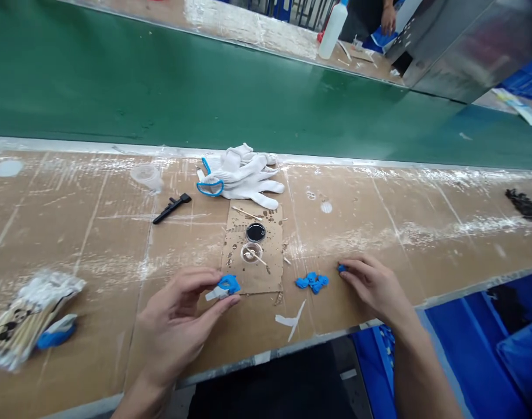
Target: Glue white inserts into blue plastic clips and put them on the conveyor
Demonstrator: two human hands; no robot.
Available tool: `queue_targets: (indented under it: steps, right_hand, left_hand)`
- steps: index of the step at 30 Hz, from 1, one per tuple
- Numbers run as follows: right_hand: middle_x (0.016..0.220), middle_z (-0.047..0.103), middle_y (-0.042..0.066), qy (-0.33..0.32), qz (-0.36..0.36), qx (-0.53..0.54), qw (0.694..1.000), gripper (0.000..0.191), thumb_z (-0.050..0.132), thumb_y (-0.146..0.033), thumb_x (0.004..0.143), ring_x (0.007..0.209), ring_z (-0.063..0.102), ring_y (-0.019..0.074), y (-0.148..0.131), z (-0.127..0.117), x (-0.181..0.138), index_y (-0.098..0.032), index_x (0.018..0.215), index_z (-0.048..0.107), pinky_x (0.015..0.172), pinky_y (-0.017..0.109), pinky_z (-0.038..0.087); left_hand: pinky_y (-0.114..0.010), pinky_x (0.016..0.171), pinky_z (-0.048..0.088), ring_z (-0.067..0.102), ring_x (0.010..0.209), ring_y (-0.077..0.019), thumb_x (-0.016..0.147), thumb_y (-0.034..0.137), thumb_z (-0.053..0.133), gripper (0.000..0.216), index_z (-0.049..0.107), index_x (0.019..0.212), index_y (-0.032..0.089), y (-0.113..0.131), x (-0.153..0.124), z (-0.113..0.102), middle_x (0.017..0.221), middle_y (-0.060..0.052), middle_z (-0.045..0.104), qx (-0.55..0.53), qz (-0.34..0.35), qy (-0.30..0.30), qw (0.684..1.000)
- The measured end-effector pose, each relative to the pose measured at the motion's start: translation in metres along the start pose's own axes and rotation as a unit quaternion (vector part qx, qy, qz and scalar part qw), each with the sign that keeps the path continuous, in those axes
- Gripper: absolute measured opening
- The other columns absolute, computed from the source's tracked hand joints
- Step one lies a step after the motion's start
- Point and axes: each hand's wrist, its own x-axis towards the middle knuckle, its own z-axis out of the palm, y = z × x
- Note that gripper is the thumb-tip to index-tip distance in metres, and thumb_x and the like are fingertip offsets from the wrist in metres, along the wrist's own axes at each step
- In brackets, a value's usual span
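Note:
My left hand [185,317] pinches a small blue and whitish plastic part [228,284] between thumb and fingertips, just left of a stained cardboard piece [266,282]. To the right, my right hand [374,285] has its thumb and fingers closed on a small blue piece [342,268] at the table surface. Between the hands lies a little cluster of blue plastic pieces [312,281]. On the cardboard stand a round cup of dark liquid [256,232] and a clear shallow cup [248,254] with a cotton swab [257,257] in it. Another cotton swab [247,213] lies behind them.
White gloves [243,177] lie behind the cardboard, with a black plastic part [172,208] to their left. A bag of cotton swabs [25,326] and a blue and white part [57,331] sit at left. A green belt [204,87] runs behind. Blue crates [470,355] stand at lower right.

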Motion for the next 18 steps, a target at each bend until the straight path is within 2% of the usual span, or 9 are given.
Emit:
queue_targets:
  steps: [3,5,6,8,10,12,15,18]
  right_hand:
    - [0.086,0.072,0.004,-0.013,-0.004,0.035,0.999,0.007,0.066,-0.024,0.097,0.075,0.069,0.0196,-0.009,-0.003,0.003,-0.023,0.094,0.072,0.064,0.031,0.055]
    - [0.079,0.066,0.001,0.006,0.003,0.092,0.996,0.002,0.070,-0.021,0.095,0.068,0.063,0.0163,-0.021,-0.008,0.006,-0.023,0.096,0.071,0.060,0.028,0.051]
    - [0.079,0.065,0.000,0.024,0.001,0.132,0.991,0.007,0.071,-0.019,0.094,0.067,0.061,0.0153,-0.029,-0.009,0.008,-0.024,0.099,0.070,0.061,0.028,0.051]
    - [0.084,0.069,0.000,0.040,-0.030,0.223,0.974,0.019,0.072,-0.014,0.093,0.071,0.063,0.0146,-0.051,-0.006,0.012,-0.026,0.108,0.071,0.064,0.027,0.053]
    - [0.090,0.073,0.000,0.020,-0.078,0.311,0.947,0.027,0.071,-0.009,0.094,0.077,0.068,0.0150,-0.076,0.003,0.017,-0.028,0.113,0.071,0.071,0.027,0.056]
    - [0.093,0.076,0.000,-0.004,-0.102,0.381,0.919,0.027,0.070,-0.007,0.094,0.083,0.072,0.0157,-0.100,0.014,0.022,-0.028,0.110,0.072,0.076,0.027,0.059]
    - [0.101,0.077,0.001,0.009,-0.072,0.433,0.898,0.021,0.074,-0.009,0.092,0.090,0.074,0.0157,-0.124,0.029,0.026,-0.027,0.103,0.074,0.072,0.024,0.059]
    - [0.096,0.073,0.001,0.020,-0.056,0.430,0.901,0.018,0.075,-0.011,0.092,0.083,0.071,0.0133,-0.133,0.038,0.026,-0.027,0.100,0.077,0.064,0.021,0.057]
  left_hand:
    - [-0.021,0.079,0.065,0.075,0.092,-0.0157,0.075,0.005,0.088,0.029,0.077,0.096,0.023,0.010,-0.003,0.008,0.096,-0.002,0.075,-0.007,-0.014,-0.034,0.999]
    - [-0.020,0.083,0.065,0.075,0.097,-0.0161,0.078,0.002,0.085,0.029,0.076,0.098,0.022,0.017,-0.009,0.017,0.101,-0.004,0.076,-0.033,-0.037,-0.053,0.997]
    - [-0.020,0.084,0.065,0.075,0.098,-0.0162,0.078,0.002,0.084,0.030,0.076,0.099,0.022,0.021,-0.012,0.022,0.102,-0.004,0.077,-0.052,-0.049,-0.063,0.995]
    - [-0.019,0.082,0.065,0.076,0.097,-0.0158,0.078,0.003,0.085,0.031,0.076,0.100,0.022,0.026,-0.018,0.033,0.102,-0.004,0.078,-0.094,-0.070,-0.070,0.991]
    - [-0.017,0.078,0.064,0.077,0.092,-0.0143,0.077,0.002,0.085,0.031,0.076,0.098,0.023,0.030,-0.022,0.041,0.103,-0.004,0.079,-0.122,-0.099,-0.056,0.986]
    - [-0.015,0.078,0.064,0.078,0.091,-0.0131,0.076,0.001,0.085,0.031,0.077,0.097,0.023,0.032,-0.023,0.045,0.107,-0.003,0.079,-0.144,-0.126,-0.038,0.981]
    - [-0.019,0.090,0.063,0.079,0.102,-0.0152,0.077,0.000,0.082,0.036,0.079,0.102,0.025,0.034,-0.025,0.043,0.116,-0.004,0.080,-0.176,-0.145,-0.041,0.973]
    - [-0.021,0.096,0.062,0.078,0.111,-0.0179,0.081,0.001,0.079,0.038,0.080,0.109,0.026,0.034,-0.029,0.038,0.119,-0.005,0.081,-0.196,-0.148,-0.049,0.968]
